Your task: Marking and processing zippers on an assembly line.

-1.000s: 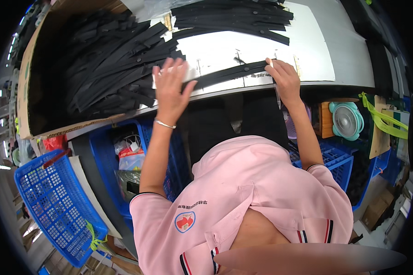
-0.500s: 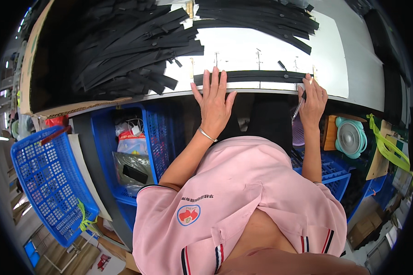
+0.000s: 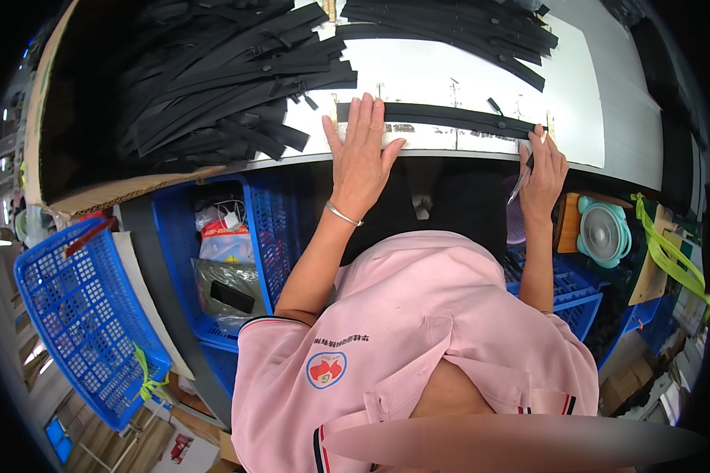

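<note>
A single black zipper (image 3: 450, 117) lies stretched from side to side on a white marked board (image 3: 418, 72) near the table's front edge. My left hand (image 3: 359, 162) rests flat with its fingers spread over the zipper's left end. At the other end, my right hand (image 3: 544, 177) touches the zipper with its fingertips. A slim pen (image 3: 517, 188) is tucked in that same hand, its tip pointing down toward me. The zipper's pull (image 3: 494, 106) sticks up near the right end.
Many black zippers lie in a heap (image 3: 237, 87) at the left, partly in a cardboard box (image 3: 118, 193). Another bunch (image 3: 457, 24) lies at the back. Below the table stand blue baskets (image 3: 95, 315) and a small teal fan (image 3: 605, 232).
Both hands and the zipper have shifted slightly away from the table's front edge. Dark marks on the board now show in front of the zipper.
</note>
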Available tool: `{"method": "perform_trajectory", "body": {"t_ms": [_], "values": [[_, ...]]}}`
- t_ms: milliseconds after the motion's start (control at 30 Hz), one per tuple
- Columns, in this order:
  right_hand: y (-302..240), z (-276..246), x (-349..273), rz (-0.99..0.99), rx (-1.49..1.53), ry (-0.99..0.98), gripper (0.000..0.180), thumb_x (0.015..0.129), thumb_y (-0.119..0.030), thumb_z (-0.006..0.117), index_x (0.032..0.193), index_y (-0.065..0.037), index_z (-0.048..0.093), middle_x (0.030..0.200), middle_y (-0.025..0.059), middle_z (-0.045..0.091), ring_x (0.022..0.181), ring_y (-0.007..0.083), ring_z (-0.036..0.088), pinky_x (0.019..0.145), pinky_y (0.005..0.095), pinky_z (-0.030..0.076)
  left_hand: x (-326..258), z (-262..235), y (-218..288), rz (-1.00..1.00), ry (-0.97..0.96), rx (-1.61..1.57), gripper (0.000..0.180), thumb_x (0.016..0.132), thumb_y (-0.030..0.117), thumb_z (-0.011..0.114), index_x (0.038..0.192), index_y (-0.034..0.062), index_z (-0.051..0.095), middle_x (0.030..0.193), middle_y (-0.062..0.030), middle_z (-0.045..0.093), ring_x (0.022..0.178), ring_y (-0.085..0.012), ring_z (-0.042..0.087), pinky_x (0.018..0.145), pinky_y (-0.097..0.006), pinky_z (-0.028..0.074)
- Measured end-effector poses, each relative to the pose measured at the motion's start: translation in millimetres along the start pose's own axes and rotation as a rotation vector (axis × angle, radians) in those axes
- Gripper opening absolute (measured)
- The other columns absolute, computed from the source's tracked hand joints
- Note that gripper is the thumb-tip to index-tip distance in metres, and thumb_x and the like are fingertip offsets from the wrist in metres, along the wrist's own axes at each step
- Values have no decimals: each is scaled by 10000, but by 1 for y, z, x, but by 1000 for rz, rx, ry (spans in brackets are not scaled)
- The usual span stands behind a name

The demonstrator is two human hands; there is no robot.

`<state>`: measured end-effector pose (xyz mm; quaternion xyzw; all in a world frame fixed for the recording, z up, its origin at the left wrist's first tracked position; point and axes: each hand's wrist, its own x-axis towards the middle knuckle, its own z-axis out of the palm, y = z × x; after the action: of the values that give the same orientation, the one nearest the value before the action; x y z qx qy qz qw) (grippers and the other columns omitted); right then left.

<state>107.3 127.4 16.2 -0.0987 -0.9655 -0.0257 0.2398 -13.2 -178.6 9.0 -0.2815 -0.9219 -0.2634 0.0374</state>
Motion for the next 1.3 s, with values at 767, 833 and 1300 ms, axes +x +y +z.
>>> {"method": "perform_trajectory", "body": {"t_ms": [767, 833, 1300], "values": [[-171, 48, 84, 244, 1285, -270, 165, 983, -146, 677, 1031, 10, 695, 908, 36, 719, 637, 70, 608, 568, 249, 482, -3, 6, 7, -106, 87, 77, 752, 953, 373, 688, 1557, 32, 398, 1622, -180, 375, 1515, -314, 342, 1172, -689, 63], [-171, 50, 83, 195, 1214, -246, 159, 979, -156, 682, 1028, -7, 703, 930, 37, 725, 628, 106, 629, 567, 259, 487, -4, 6, 7, -104, 89, 87, 785, 949, 365, 691, 1556, -14, 371, 1625, -180, 371, 1522, -305, 332, 1183, -666, 55], [-172, 38, 87, 82, 997, -372, 171, 988, -114, 666, 1098, 14, 701, 990, 60, 727, 753, 125, 677, 670, 268, 517, -5, 6, 7, -126, 99, 40, 756, 952, 362, 686, 1550, -1, 398, 1626, -169, 380, 1528, -294, 324, 1188, -652, 44]]}}
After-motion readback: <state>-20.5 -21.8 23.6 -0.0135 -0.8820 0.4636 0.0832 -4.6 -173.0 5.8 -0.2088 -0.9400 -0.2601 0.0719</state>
